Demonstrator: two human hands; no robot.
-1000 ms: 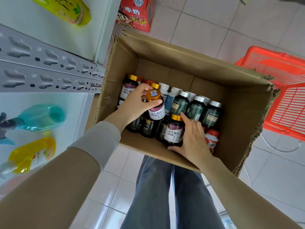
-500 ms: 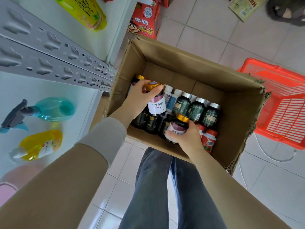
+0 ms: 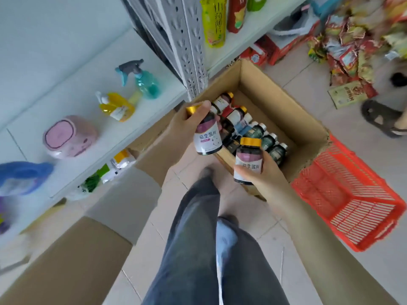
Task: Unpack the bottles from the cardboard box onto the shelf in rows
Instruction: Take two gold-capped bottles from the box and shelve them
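Observation:
An open cardboard box point(image 3: 293, 113) stands on the tiled floor with several dark bottles point(image 3: 259, 133) still inside. My left hand point(image 3: 187, 126) grips a dark gold-capped bottle point(image 3: 207, 137) with a white and purple label, tilted, above the box's near left corner. My right hand point(image 3: 262, 175) holds a second gold-capped bottle point(image 3: 248, 161) upright over the box's near edge. The white shelf point(image 3: 72, 93) runs along the left.
On the shelf lie a teal spray bottle point(image 3: 145, 82), a yellow pouch point(image 3: 116, 106), a pink round box point(image 3: 68, 137) and a blue item point(image 3: 22, 177). A red plastic basket point(image 3: 352, 199) sits right of the box. Snack packets point(image 3: 356, 40) and another person's sandal point(image 3: 381, 117) are at far right.
Both hands have lifted their bottles out of the box and toward me. My view has swung left and up, so the shelf now shows.

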